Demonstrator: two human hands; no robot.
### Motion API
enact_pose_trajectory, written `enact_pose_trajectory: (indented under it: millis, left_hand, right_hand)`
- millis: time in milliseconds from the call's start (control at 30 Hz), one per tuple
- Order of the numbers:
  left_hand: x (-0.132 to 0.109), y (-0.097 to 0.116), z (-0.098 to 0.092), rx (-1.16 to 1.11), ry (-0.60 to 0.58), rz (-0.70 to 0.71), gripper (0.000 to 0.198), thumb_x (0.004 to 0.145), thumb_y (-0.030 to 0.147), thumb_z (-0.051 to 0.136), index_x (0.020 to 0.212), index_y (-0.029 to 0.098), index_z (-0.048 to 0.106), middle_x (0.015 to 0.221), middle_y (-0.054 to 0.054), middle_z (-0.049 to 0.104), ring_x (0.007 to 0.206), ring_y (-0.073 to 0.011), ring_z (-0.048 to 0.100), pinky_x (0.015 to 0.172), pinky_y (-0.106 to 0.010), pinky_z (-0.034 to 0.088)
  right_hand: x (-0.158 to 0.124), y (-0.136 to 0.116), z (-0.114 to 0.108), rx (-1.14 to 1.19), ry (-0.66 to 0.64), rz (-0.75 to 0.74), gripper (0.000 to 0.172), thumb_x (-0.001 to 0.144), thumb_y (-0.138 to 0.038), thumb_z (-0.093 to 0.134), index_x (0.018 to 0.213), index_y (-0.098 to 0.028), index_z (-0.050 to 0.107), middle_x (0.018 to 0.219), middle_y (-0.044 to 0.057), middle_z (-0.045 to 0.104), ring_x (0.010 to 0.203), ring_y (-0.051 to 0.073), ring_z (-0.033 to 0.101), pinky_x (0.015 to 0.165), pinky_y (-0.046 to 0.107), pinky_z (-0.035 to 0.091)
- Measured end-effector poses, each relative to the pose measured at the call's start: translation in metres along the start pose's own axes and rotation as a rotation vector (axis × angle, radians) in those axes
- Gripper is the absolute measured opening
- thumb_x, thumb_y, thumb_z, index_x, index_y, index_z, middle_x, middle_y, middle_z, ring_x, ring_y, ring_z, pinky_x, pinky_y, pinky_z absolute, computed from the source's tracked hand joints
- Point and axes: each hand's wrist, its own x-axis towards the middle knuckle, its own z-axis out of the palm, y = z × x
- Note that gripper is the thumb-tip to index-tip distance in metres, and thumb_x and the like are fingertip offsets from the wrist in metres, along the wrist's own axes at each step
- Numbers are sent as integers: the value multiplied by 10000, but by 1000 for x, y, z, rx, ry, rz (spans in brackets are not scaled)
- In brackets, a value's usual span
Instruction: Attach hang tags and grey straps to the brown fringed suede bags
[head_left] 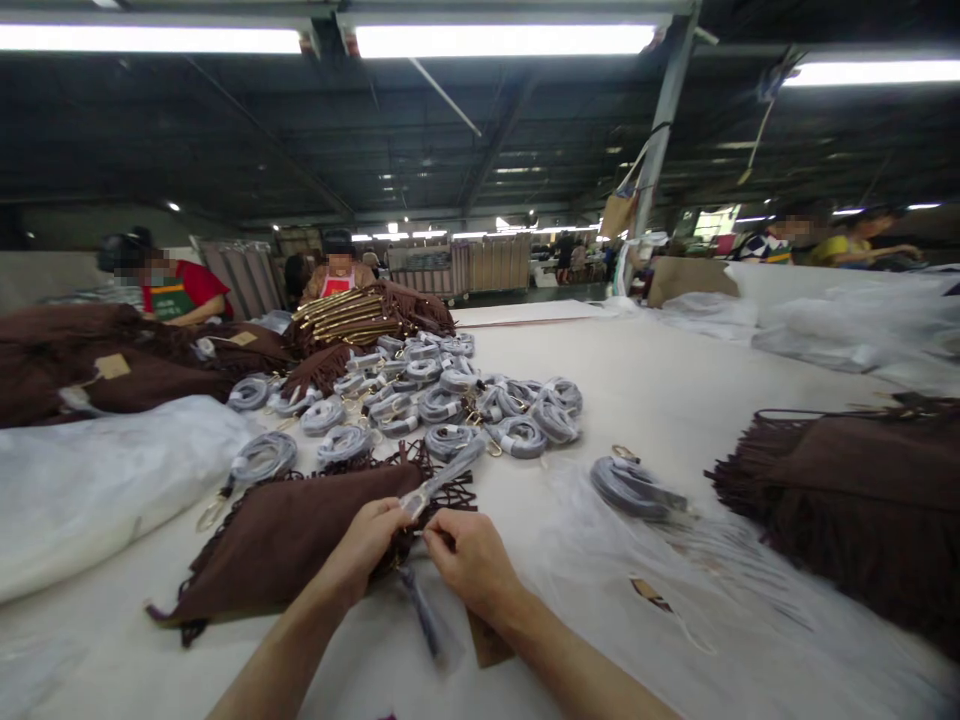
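Observation:
A dark brown fringed bag [300, 540] lies flat on the white table in front of me. At its right end my left hand [375, 535] is closed, pinching a strip wrapped in clear plastic [450, 468]. Close beside it, my right hand [472, 560] is closed too, its thumb and finger pinched together near a thin white bit I cannot make out. Below the hands hangs a dark, plastic-wrapped piece [424, 615], slightly blurred. A brown card tag [489, 640] shows under my right wrist.
Coiled grey plastic-wrapped straps [442, 400] with metal clips are heaped beyond the bag. One coiled strap [634, 488] lies right, near clear plastic [712, 560] and another brown fringed bag [862, 480]. White plastic [112, 480] and brown bags [150, 365] fill the left. Co-workers sit beyond.

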Motion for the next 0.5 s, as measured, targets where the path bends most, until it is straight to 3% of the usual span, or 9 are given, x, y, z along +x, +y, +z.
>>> enact_pose_trajectory:
  millis: [133,500]
  left_hand:
    - [0,0,1,-49,42,-56,169,513,346,523,574,194,484,470,65,423,443,-88,360,436,-213,261]
    - [-1,1,2,-54,33,-37,171,519,354,525,556,187,509,440,60,455,424,-79,386,426,-197,263]
  right_hand:
    - [2,1,3,-15,32,-44,163,817,-121,555,688,-172,640,664,7,653,614,129,543,602,228,326]
    - [1,8,4,27,0,-114,194,853,-134,549,677,-172,621,677,8,654,626,129,552,607,226,321]
